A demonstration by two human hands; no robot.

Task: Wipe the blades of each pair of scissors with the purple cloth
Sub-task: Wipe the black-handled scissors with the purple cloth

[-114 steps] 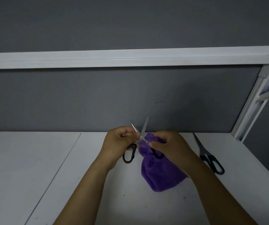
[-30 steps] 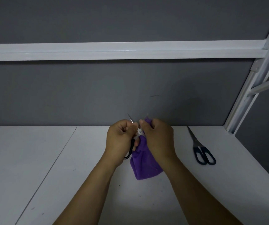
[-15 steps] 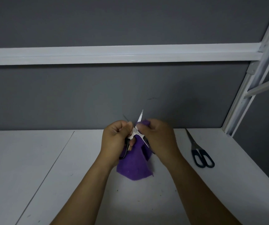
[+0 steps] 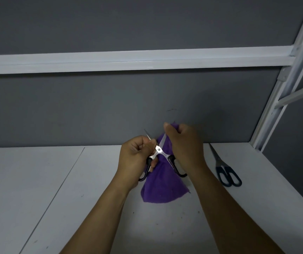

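A pair of black-handled scissors (image 4: 158,149) is held open in an X above the white table. My left hand (image 4: 135,154) grips it near the pivot and the left handle loop. My right hand (image 4: 183,143) pinches the purple cloth (image 4: 162,187) around the upper part of the right blade, whose tip is hidden. The rest of the cloth hangs down behind the scissors. The left blade tip pokes out above my left fist. A second pair of scissors (image 4: 226,174), with dark blue handles, lies closed on the table to the right.
The white table (image 4: 37,189) has a seam running diagonally on the left. A grey wall with a white horizontal rail (image 4: 128,60) stands behind. A white slanted frame post (image 4: 282,92) rises at the right, just beyond the second scissors.
My right hand has slid up the right blade with the cloth, now covering its tip. The scissors have opened wider and the cloth hangs lower.
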